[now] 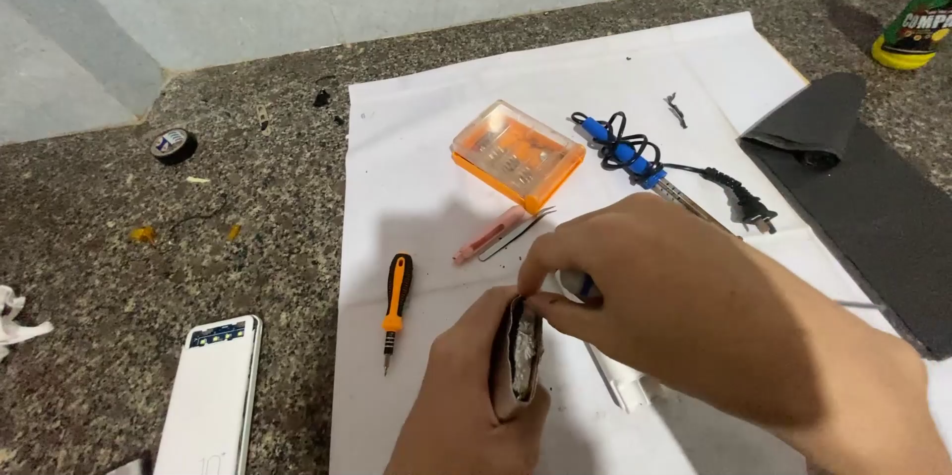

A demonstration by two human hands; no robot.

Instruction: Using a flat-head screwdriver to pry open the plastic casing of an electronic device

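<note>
A silvery flat pack (523,356) is gripped edge-up by the left hand (476,396) and pinched by the right hand (635,277) (lower centre); one orange screwdriver (396,308) and one orange case (518,155) are seen on white paper (416,178).

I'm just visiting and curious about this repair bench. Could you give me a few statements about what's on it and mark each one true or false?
1. The left hand grips a flat silvery foil-wrapped pack standing on edge. True.
2. The orange-and-black screwdriver lies on the bare stone counter. False: it lies on the white paper sheet.
3. The right hand pinches at the top of the pack. True.
4. The orange plastic bit case stands open with bits spilled out. False: it appears closed, lying flat on the sheet.
5. The blue-handled soldering iron lies behind the right hand, its cord coiled. True.
6. The black tape roll sits on the sheet. False: it rests on the stone counter.
</note>
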